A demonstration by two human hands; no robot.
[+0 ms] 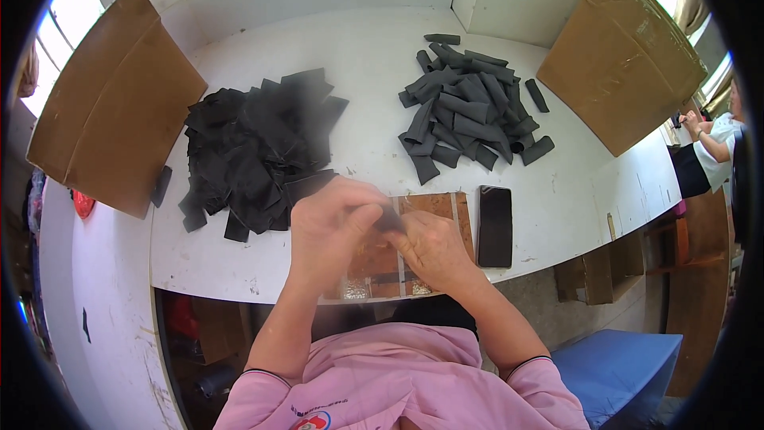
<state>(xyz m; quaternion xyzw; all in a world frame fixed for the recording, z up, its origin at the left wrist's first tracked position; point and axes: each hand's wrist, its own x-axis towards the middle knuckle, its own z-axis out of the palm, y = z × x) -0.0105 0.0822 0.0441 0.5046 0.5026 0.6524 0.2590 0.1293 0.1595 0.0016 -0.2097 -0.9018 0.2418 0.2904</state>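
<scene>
Between my hands is a small dark fabric piece (pixel 388 218), partly hidden by my fingers. My left hand (pixel 337 219) is closed on its upper left side, and my right hand (pixel 434 248) pinches it from the right. Both hands are over a brown board (pixel 374 259) with strips of tape, at the table's front edge. Left of my left hand lies a heap of flat black fabric pieces (pixel 251 155). Beyond my right hand is a pile of rolled dark grey tubes (pixel 469 103).
A black phone (pixel 495 227) lies right of the board. Cardboard boxes stand at the left (pixel 111 103) and right (pixel 621 56) of the white table (pixel 549 207). A blue stool-like object (pixel 613 366) is below right. Another person (pixel 712 147) is at the far right.
</scene>
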